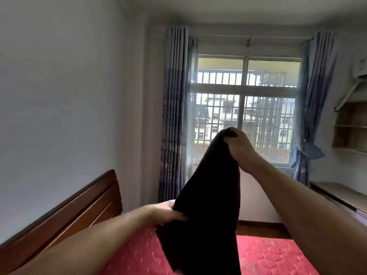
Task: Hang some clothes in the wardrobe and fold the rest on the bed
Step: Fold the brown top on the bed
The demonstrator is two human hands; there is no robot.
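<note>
Curtains [174, 116] in pale blue hang at both sides of a barred window [244, 80] straight ahead. A wooden headboard [79, 205] runs along the left wall, and wooden shelves [351, 126] sit on the right wall. Held up by 2 hands, a dark garment [210, 205] covers the window's lower part and the middle of the red quilted bed [268, 255]. It looks black and thick, perhaps knitted; the backlight hides detail. The right hand [238, 147] pinches its top end high up. The left hand [170, 212] grips its side edge lower down, above the bed.
</note>
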